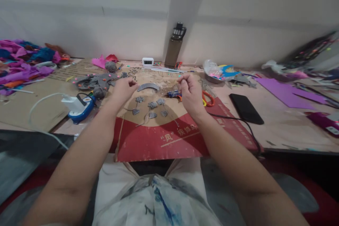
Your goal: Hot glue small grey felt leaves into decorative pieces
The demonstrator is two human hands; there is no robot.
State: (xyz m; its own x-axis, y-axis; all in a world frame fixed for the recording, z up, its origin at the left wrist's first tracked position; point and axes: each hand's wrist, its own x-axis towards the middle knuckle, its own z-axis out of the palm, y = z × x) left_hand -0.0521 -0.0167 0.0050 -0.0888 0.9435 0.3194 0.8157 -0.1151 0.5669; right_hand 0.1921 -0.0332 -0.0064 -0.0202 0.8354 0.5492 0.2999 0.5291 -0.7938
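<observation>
My left hand [124, 90] is raised above the left part of the cardboard [148, 141], its fingertips pinched together. Whatever is between them, if anything, is too small to make out. Across from it my right hand [190, 93] is closed with thumb and forefinger pressed together, and its contents cannot be made out either. A grey curved strip [148, 86] lies between the hands. Nearer to me are several grey flower-shaped pieces [152, 105] with drop-shaped pieces [153, 115] below them. By my right hand are a dark blue object [173, 94] and orange-handled scissors [209, 99].
A bottle [173, 49] and a small white digital clock [147, 61] stand by the wall. Left are grey material [91, 82], a blue power strip [82, 110] with a white charger, and colourful scraps [23, 56]. Right are a phone [246, 108], a black cable [247, 125] and purple sheets [286, 92].
</observation>
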